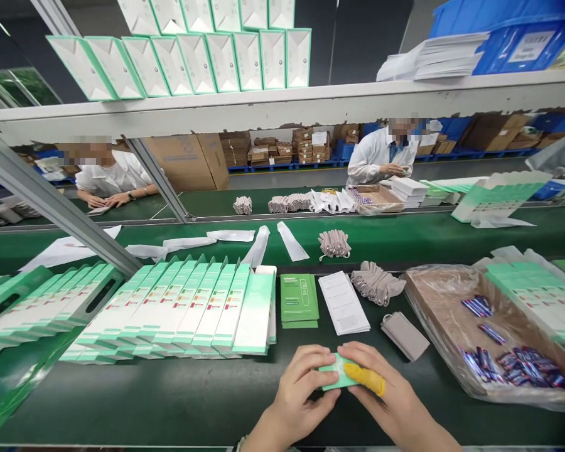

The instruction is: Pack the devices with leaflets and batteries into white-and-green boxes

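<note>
Both my hands hold a small green-and-white carton (341,378) above the near edge of the green work surface. My left hand (301,384) grips its left end with fingers bent over the top. The fingers of my right hand (386,392) close on the right end; one of them wears a yellow finger cover (366,378). Just beyond the hands lie a stack of green leaflets (299,300), folded white sheets (343,304) and a grey pouch (405,336). A bundle of grey pouches (377,282) sits behind that pouch. The carton's underside is hidden.
At left stands a row of green-and-white cartons (179,307). A plastic-lined cardboard tray (433,314) with several batteries (522,364) is at right. Overhead runs a shelf (263,116) with more cartons. Two people (383,154) sit across the green conveyor belt (386,235).
</note>
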`<action>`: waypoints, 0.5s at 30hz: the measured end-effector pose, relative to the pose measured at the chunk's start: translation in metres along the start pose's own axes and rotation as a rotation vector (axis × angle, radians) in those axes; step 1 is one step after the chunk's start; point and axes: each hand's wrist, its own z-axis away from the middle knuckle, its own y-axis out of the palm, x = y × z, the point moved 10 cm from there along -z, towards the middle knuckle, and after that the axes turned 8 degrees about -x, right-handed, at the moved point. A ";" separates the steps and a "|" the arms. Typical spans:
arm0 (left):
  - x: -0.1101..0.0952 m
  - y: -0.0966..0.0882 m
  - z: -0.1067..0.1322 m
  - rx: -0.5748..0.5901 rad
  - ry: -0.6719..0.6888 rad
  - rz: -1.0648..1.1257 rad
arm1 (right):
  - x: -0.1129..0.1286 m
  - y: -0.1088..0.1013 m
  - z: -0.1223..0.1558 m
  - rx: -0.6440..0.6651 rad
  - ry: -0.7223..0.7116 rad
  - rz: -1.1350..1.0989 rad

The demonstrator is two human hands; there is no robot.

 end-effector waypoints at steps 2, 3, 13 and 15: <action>0.004 -0.001 -0.003 -0.014 -0.095 0.049 | 0.003 -0.003 -0.006 0.003 0.001 -0.009; 0.006 -0.003 -0.005 -0.030 -0.153 0.084 | 0.003 -0.006 -0.009 -0.003 0.012 -0.028; -0.001 -0.007 -0.010 -0.014 -0.185 0.087 | 0.029 -0.021 -0.026 -0.044 -0.077 0.000; -0.010 -0.003 -0.005 0.014 -0.003 -0.009 | 0.030 -0.019 -0.020 -0.007 -0.149 0.044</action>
